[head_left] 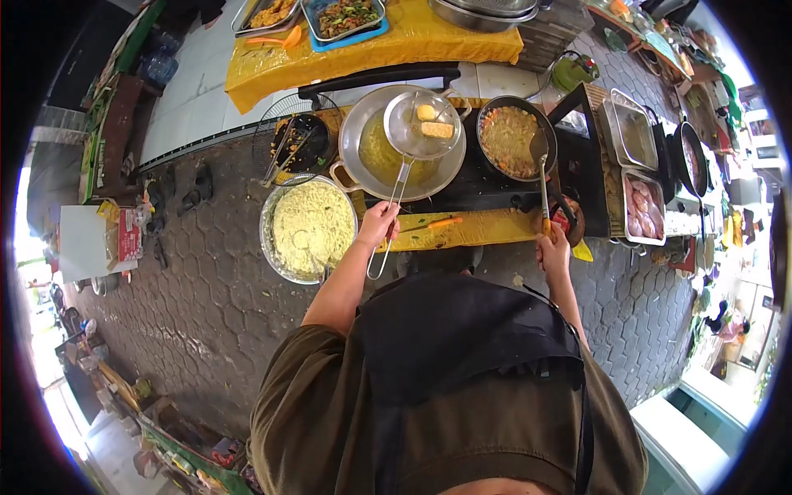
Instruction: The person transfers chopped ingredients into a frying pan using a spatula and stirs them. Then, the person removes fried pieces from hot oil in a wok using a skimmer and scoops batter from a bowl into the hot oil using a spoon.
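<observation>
My left hand (379, 224) is closed round the wire handle of a strainer (404, 136). Two golden fried pieces (437, 129) lie in the strainer, which is over a wide pan (355, 148) of yellow oil. In my right hand (553, 246) is the handle of a spatula (544, 194); its metal blade rests at the right side of a dark frying pan (492, 169) with a brown, bubbling mixture in it. A large bowl of pale yellow food (309, 227) stands below and left of the oil pan.
Trays of cooked food (342, 18) stand on a yellow-covered table (412, 47) beyond the stove. A black pan under a wire basket (301, 144) is at the left. Trays (643, 206) with raw meat and liquid, and another pan (691, 157), stand at the right.
</observation>
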A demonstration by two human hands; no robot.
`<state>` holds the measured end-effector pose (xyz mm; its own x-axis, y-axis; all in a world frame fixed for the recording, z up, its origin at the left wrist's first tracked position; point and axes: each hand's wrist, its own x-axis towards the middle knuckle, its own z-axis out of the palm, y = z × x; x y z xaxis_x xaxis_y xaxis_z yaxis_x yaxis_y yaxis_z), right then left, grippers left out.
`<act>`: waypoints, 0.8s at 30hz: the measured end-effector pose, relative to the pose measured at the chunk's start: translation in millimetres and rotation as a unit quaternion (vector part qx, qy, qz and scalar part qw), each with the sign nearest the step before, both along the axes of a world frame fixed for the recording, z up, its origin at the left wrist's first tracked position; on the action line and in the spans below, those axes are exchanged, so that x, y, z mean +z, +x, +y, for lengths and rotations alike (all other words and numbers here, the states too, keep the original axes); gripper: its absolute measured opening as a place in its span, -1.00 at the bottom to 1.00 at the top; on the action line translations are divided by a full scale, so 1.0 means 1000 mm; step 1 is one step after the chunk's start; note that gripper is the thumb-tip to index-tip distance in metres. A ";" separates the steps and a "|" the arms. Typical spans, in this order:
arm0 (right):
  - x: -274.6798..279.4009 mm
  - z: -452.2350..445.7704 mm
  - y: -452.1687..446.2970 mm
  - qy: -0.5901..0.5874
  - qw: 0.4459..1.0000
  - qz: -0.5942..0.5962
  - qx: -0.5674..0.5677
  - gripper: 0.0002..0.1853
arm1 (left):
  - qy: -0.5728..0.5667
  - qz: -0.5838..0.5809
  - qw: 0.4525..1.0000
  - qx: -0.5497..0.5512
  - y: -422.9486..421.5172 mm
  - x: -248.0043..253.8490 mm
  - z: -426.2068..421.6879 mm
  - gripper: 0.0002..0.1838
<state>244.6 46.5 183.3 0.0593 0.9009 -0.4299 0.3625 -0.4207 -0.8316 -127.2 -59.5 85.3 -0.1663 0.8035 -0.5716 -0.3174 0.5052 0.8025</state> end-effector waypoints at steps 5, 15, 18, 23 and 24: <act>0.001 0.008 -0.012 0.006 0.999 -0.034 0.030 -0.51 | -0.005 -0.021 0.999 0.031 -0.002 -0.001 -0.013 -0.78; -0.055 0.071 0.027 0.045 0.961 -0.271 0.031 -0.49 | 0.019 0.001 0.999 0.041 -0.024 0.052 -0.032 -0.81; -0.069 0.093 0.031 0.083 0.934 -0.341 0.070 -0.49 | 0.022 0.010 0.999 0.048 -0.028 0.073 -0.041 -0.80; -0.088 0.121 0.018 -0.057 0.987 -0.146 0.031 -0.47 | 0.024 0.014 0.998 0.065 -0.027 0.110 -0.045 -0.79; -0.086 0.122 0.014 -0.058 0.987 -0.144 0.033 -0.47 | 0.023 0.017 0.997 0.065 -0.026 0.117 -0.045 -0.79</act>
